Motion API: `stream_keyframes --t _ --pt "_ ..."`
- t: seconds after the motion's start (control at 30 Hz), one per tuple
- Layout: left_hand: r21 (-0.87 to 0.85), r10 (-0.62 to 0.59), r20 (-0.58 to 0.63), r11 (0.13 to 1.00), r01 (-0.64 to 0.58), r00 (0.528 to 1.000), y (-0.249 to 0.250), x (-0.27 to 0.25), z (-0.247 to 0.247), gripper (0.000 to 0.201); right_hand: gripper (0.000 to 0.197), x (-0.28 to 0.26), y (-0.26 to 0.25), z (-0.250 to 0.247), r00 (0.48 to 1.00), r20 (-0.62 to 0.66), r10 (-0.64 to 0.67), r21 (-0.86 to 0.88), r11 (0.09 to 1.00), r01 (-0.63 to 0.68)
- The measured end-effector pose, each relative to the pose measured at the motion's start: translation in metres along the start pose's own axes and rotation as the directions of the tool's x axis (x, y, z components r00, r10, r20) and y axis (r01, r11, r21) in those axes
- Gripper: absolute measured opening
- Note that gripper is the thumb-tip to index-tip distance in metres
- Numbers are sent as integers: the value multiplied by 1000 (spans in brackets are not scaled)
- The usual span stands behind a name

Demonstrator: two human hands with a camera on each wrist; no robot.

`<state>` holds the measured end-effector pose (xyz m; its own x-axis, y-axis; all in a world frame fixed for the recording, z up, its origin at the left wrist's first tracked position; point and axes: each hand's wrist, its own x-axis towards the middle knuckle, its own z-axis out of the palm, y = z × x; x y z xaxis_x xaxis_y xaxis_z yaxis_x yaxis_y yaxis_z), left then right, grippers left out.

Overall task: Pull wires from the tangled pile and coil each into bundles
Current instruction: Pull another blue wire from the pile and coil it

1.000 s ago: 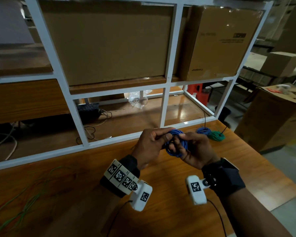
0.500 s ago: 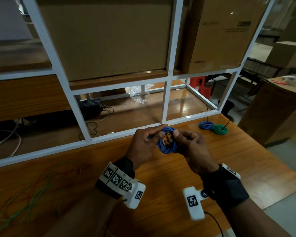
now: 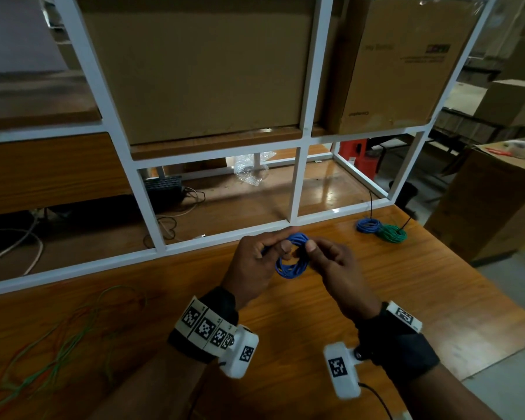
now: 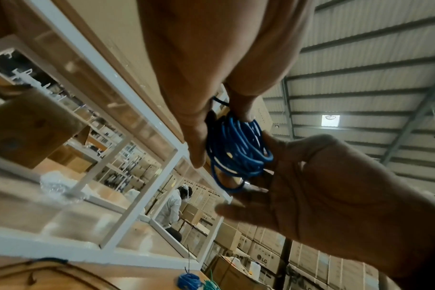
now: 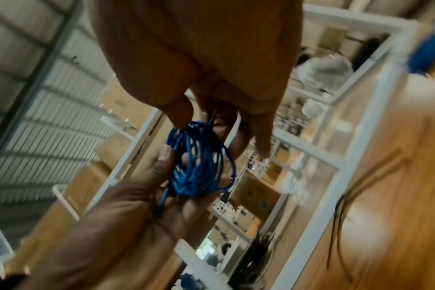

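A small coil of blue wire [image 3: 292, 262] [image 4: 236, 149] [image 5: 199, 162] is held above the wooden table [image 3: 285, 313] between both hands. My left hand [image 3: 255, 259] pinches the coil's left side with thumb and curled fingers. My right hand [image 3: 331, 262] pinches its right side, fingers curled round the loops. A finished blue bundle [image 3: 368, 225] and a green bundle [image 3: 392, 233] lie side by side at the far right of the table. Loose green and red wires [image 3: 58, 338] sprawl over the table's left part.
A white metal shelf frame [image 3: 294, 183] stands along the table's far edge, with cardboard boxes [image 3: 200, 68] on its upper shelf. Cables and a black box [image 3: 164, 189] lie behind the frame. A large carton [image 3: 491, 201] stands on the floor at the right.
Both hands with the blue coil sank slightly toward me, and the coil hangs lower between them, its loop more exposed. The hands keep their hold.
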<state>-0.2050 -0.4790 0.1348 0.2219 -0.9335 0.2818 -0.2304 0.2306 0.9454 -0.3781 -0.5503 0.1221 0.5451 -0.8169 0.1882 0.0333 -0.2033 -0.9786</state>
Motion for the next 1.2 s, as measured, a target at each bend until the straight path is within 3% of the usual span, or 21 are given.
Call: stream_keyframes --t 0.03,0.1,0.2,0.33,0.43,0.5,0.6,0.67,0.77,0.83,0.9,1.03,1.2 --pt "58 26 8 998 -26 1000 -1 0 -2 31 24 0 -2 -1 1000 4 -22 -83 996 22" --pt "123 59 60 990 -66 996 0 0 -7 32 23 -1 -10 -3 997 73 -23 -77 997 29" --pt "107 55 135 992 -69 989 5 -1 -13 33 34 -2 -14 -4 986 153 -61 -95 993 76" --pt "-100 -33 50 994 37 998 12 -8 -10 38 31 -1 -10 4 999 35 -23 -12 1000 24" --pt "-235 -117 -15 966 110 993 7 -20 -4 31 24 -5 -4 14 1000 -5 19 57 998 -19" --pt "-284 -187 -18 943 175 982 0 -30 -2 27 20 -10 5 22 999 -18 33 12 999 -33" --pt "-227 -257 -24 943 245 966 -14 -41 -5 28 18 -17 19 30 998 -27 57 -124 990 -60" --pt "-244 -364 36 900 361 931 -21 -43 -16 42 18 -18 25 34 998 -14 60 -188 980 -61" --pt "-375 -509 205 748 548 836 -29 -41 -37 59 19 -17 28 36 996 7 86 -255 963 -81" --pt "-348 -497 261 751 561 827 -30 -41 -48 46 17 -16 29 39 996 31 82 -291 954 -70" --pt "-328 -484 274 765 554 831 -31 -42 -54 46 17 -16 26 44 997 72 41 -345 938 -14" --pt "-360 -500 247 748 558 830 -35 -48 -63 41 16 -15 25 57 994 92 61 -414 910 -17" --pt "-325 -479 174 796 510 860 -47 -59 -70 37 15 -19 29 71 986 136 93 -423 906 -27"
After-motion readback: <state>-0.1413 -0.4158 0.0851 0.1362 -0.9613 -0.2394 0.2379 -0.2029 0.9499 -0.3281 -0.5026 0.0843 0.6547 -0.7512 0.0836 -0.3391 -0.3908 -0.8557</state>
